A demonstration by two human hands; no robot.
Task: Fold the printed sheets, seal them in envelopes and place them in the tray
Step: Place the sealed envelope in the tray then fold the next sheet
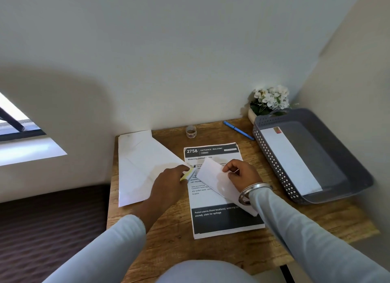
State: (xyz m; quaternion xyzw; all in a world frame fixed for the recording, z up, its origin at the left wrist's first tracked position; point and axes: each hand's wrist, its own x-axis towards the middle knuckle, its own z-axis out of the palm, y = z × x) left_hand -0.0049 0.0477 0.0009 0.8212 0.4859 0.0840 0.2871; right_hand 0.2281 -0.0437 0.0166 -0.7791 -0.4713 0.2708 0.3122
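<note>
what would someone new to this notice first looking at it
First, the two hands at the middle of the wooden table: the right hand pinches a white paper over the stack of printed sheets, and the left hand holds a small yellow item beside it. Next, the grey tray at the right edge with one white envelope lying in it, and the white flowers in the back corner behind it.

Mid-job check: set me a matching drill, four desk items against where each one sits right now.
Things:
1 blue pen
2 small roll
3 flat white envelope
4 white flowers

Places:
A inside the grey tray
B back corner, behind the tray
C at the wall, behind the printed sheets
D between roll and tray

Pairs: 1-D, 2-C, 3-A, 4-B
</note>
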